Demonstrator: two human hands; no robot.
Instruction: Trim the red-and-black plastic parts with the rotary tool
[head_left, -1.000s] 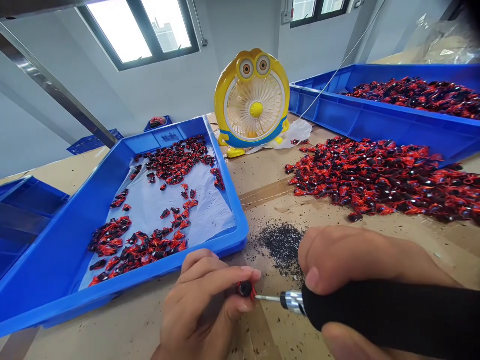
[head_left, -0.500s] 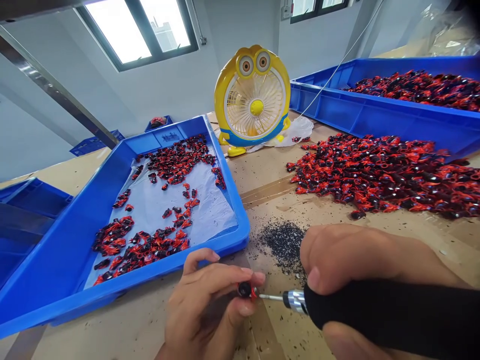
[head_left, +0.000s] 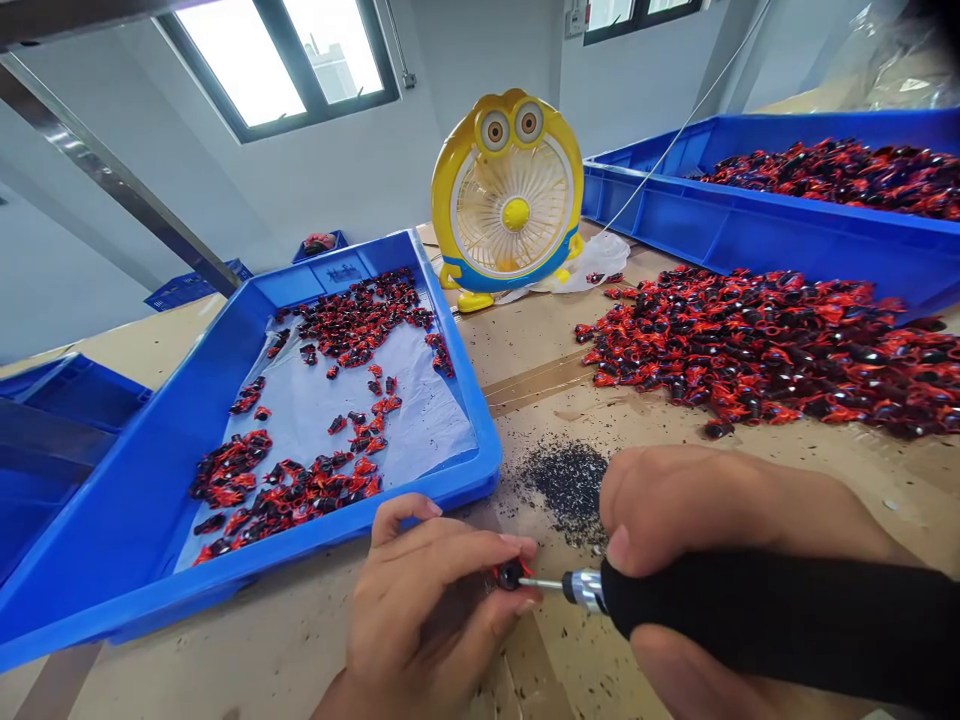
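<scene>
Clearly early on: the left hand pinched one red-black piece at six o'clock, the right hand gripped the rotary tool boring into it; the tray at nine held few, the heap at two stayed large.

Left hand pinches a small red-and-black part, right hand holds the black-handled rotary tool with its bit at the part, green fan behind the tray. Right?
Not quite: the head view shows the fan is yellow, not green. The rest holds: the left hand pinches the small red-and-black part, and the right hand holds the black-handled rotary tool with its bit at the part, behind the blue tray.
</scene>
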